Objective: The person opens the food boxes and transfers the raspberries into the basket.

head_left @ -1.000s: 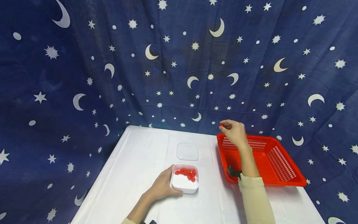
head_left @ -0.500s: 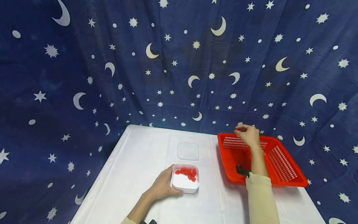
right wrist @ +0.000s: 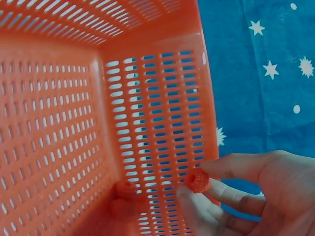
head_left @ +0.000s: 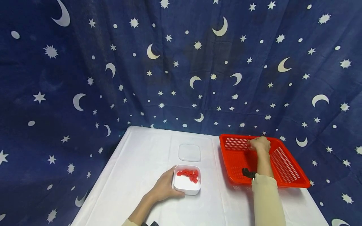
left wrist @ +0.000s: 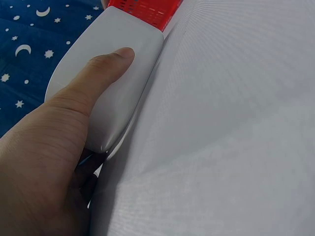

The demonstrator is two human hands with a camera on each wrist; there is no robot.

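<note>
My left hand (head_left: 164, 187) grips the side of a small white square box (head_left: 187, 187), its thumb along the near wall, as the left wrist view also shows. Several red raspberries (head_left: 191, 174) lie inside the box toward its far side. Over at the right, my right hand (head_left: 260, 144) reaches down into a red plastic basket (head_left: 294, 156). In the right wrist view a raspberry (right wrist: 197, 180) is pinched between thumb and finger beside the slotted wall. Below it, more raspberries (right wrist: 125, 189) sit in the basket's corner.
A translucent square lid (head_left: 189, 153) lies flat behind the box on the white-covered table (head_left: 147, 150). A dark blue curtain (head_left: 181, 62) with moons and stars hangs behind the table.
My right hand has moved right and down, from above the basket's far left rim into the basket, still pinching the raspberry. My left hand and the box stay in place.
</note>
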